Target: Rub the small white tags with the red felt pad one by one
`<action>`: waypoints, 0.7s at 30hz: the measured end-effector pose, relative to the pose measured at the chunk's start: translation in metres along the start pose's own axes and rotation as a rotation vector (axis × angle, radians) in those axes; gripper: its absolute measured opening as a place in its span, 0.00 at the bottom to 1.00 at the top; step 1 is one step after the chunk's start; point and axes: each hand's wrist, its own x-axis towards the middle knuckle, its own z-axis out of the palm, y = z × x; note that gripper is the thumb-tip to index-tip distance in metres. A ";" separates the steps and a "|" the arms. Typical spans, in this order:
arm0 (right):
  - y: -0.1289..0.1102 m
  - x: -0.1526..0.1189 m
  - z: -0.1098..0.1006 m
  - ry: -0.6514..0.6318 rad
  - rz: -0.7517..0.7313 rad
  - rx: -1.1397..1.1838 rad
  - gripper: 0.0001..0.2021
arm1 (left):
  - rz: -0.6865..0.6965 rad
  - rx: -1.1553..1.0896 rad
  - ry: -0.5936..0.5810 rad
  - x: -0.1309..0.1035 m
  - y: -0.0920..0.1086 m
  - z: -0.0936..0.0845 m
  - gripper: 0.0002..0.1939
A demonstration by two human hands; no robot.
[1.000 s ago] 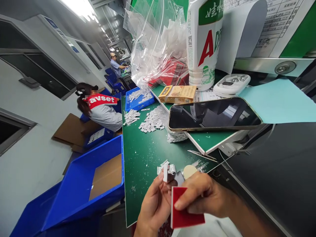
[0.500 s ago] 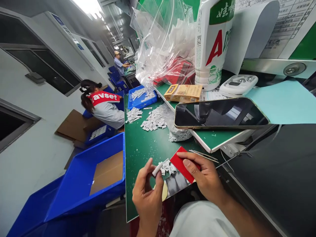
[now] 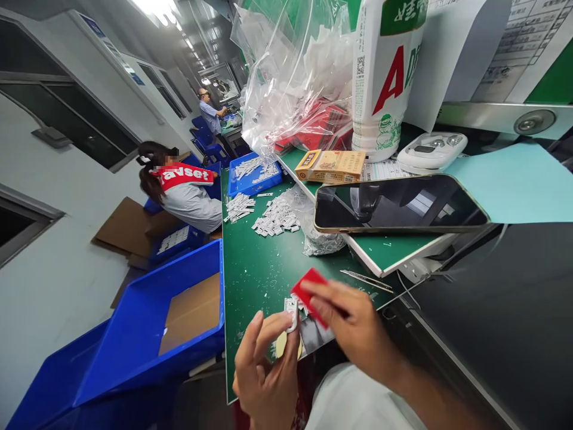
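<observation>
Green bench, near edge: left hand pinches a small white piece, right hand grips a red card just beside it. Open mat ahead; phone shelf crowds the right, blue bin left.

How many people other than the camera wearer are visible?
2: a seated person in a red vest at the bench's left, and a person in blue far behind. Others may be hidden.

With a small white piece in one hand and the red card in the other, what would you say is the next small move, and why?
Probably bring the two together. The left hand pinches a small white piece upright in its fingertips, and the right hand holds the red card just beside it, over the green mat. The card's edge sits close to the piece but does not clearly touch it.
</observation>
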 end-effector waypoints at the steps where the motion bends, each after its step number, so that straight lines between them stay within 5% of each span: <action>1: 0.001 0.002 0.000 0.092 0.050 0.020 0.12 | -0.040 -0.028 0.004 0.000 0.001 0.001 0.39; 5: 0.003 0.006 0.002 -0.151 0.169 0.215 0.12 | -0.182 -0.179 0.038 0.001 0.002 0.002 0.26; 8: 0.001 0.005 0.003 0.105 0.178 0.167 0.12 | -0.174 -0.202 0.044 0.001 0.000 0.002 0.15; 12: -0.003 0.003 0.005 -0.186 0.200 0.298 0.13 | 0.038 -0.198 0.076 0.000 -0.006 0.003 0.13; 15: -0.003 0.004 0.006 0.094 0.202 0.203 0.12 | 0.099 -0.155 0.140 0.001 -0.006 0.005 0.17; 17: -0.004 0.004 0.006 0.010 0.136 0.211 0.11 | -0.052 -0.258 0.113 0.002 -0.003 0.004 0.14; 19: -0.005 0.004 0.005 -0.072 0.056 0.190 0.11 | -0.376 -0.506 0.049 0.005 0.001 0.000 0.10; 21: -0.007 0.003 0.003 0.102 0.021 0.084 0.12 | -0.790 -0.787 -0.024 0.006 0.004 -0.008 0.10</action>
